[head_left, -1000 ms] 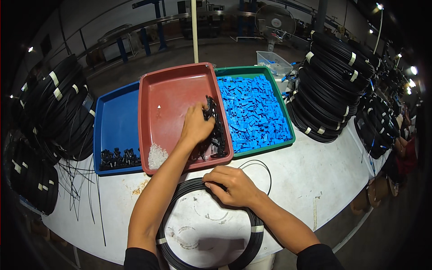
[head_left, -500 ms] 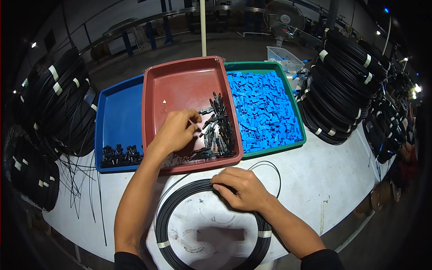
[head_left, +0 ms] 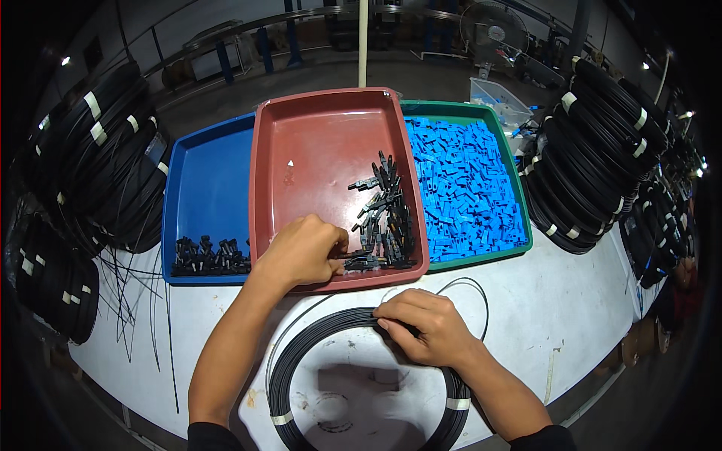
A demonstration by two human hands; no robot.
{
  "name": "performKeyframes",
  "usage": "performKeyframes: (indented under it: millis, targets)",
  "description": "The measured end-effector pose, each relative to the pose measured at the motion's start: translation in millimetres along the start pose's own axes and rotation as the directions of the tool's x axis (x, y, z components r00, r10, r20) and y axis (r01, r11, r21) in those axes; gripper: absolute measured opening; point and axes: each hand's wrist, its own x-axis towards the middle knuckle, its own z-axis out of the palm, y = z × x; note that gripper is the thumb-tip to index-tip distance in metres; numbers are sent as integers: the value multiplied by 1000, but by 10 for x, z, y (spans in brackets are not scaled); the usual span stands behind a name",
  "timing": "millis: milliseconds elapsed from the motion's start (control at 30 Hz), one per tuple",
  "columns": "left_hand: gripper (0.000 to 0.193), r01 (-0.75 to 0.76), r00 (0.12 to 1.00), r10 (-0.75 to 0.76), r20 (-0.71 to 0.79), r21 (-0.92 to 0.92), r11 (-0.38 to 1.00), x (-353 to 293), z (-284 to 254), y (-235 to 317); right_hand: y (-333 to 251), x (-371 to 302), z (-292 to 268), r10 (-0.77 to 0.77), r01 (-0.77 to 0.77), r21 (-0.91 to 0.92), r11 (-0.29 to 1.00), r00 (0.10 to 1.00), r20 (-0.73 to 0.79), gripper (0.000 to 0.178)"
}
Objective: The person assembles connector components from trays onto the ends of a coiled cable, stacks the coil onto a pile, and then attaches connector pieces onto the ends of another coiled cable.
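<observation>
Across the white table [head_left: 523,308], a red tray [head_left: 331,165] is set just beyond a coil of black cable [head_left: 283,376]. The coil's far arc is pinched by the right hand [head_left: 429,323], its thumb and fingers almost together. Over the tray's near rim, the left hand [head_left: 304,248] is held half curled; whether anything is gripped cannot be told. Just to its right, and nearer to it than to the right hand, black connectors [head_left: 387,222] are heaped lengthwise along the tray's right wall, the closest pieces laid roughly crosswise.
</observation>
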Motion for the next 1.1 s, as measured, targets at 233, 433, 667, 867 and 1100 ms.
performKeyframes:
  millis: [233, 433, 667, 867, 1100]
  targets:
    - [22, -61, 997, 61, -46, -6, 998, 98, 54, -44, -49, 38, -25, -7, 7, -4, 1000, 1000, -17, 12]
    - [16, -69, 995, 42, -87, -336, 939, 83, 69, -128, -50, 39, -4, -1, 1, 9, 1000, 1000, -16, 12]
    - [27, 5, 1000, 8, 12, -788, 616, -134, 7, -113, -60, -7, -23, 3, -3, 19, 1000, 1000, -22, 11]
    - [41, 26, 1000, -6, 25, -895, 445, -476, 37, 68, -55, -42, -28, -4, 4, 1, 1000, 1000, -11, 13]
    - [26, -54, 997, -29, -70, -924, 379, -729, 232, 351, 5, -37, -1, -64, 63, -28, 998, 997, -35, 13]
